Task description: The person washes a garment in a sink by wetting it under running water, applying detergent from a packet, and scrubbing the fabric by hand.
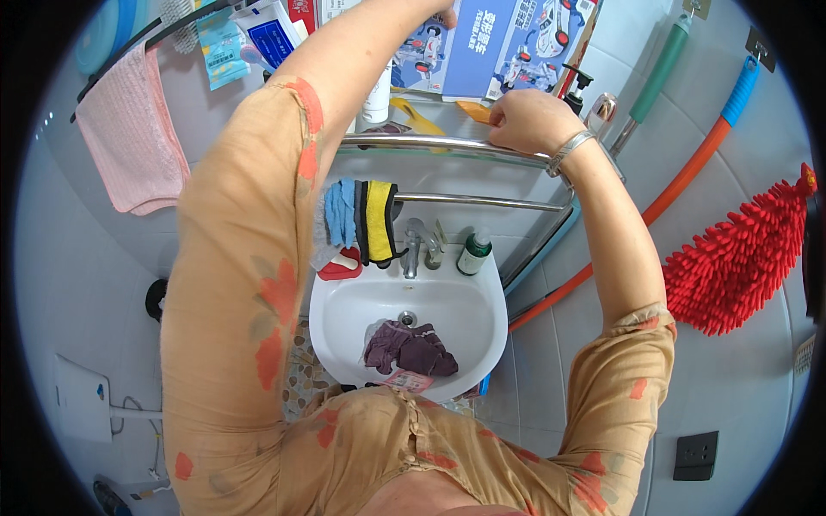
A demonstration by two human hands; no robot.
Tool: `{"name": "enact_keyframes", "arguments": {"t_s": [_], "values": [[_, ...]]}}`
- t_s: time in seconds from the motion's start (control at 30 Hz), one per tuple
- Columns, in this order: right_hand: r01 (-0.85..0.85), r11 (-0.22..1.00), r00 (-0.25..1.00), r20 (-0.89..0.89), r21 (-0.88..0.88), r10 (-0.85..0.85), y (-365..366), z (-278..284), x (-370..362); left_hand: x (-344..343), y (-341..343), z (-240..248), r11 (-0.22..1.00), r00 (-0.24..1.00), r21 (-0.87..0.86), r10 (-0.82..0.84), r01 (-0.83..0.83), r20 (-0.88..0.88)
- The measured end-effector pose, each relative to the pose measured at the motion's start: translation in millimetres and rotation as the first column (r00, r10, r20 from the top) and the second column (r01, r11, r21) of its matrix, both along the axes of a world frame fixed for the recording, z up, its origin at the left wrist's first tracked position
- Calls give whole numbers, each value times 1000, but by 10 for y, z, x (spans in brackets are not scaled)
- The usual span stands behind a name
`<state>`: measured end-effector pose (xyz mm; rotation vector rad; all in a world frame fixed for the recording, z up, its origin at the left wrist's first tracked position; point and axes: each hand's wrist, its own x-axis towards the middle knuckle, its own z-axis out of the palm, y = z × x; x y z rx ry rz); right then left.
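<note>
My left hand [449,15] reaches up to a blue printed cardboard box [473,52]; the top edge of the head view cuts off most of it, so its fingers are largely hidden. Over the glass shelf with its metal rail [447,143], my right hand [533,122] is closed, with a flat orange piece [473,111] sticking out at its left. What that piece is does not show. Close by on the shelf lie a yellow comb-like thing [416,117] and a white tube [377,99]. A black pump bottle [576,89] stands just right of my right hand.
Below is a white sink [344,344] with wet purple cloth [409,348] in it, a tap [413,245] and a green bottle [474,252]. Cloths [376,222] hang from the lower bar. A red duster [736,258] and orange hose [688,185] hang right, a pink towel [133,133] left.
</note>
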<state>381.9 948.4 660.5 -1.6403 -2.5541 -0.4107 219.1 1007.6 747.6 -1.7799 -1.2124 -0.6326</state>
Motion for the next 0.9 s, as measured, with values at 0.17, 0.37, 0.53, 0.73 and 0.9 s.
{"name": "enact_keyframes", "arguments": {"t_s": [0.17,0.37,0.53,0.73,0.9], "values": [[30,1000,999,29,-9,-30,-27,25,-6,-87,32,183,998,998,-8,-62,62,27],[29,999,1000,10,-43,-28,-65,36,43,-142,60,284,990,993,-77,-116,118,24],[32,999,999,42,-44,-30,-76,43,37,-147,93,237,991,995,-92,-102,101,-4],[20,999,999,48,-43,-18,-90,71,45,-120,123,209,987,993,-114,-110,114,40],[9,998,1000,25,-58,-8,-42,44,60,-35,-26,76,996,997,-83,-30,36,76]]}}
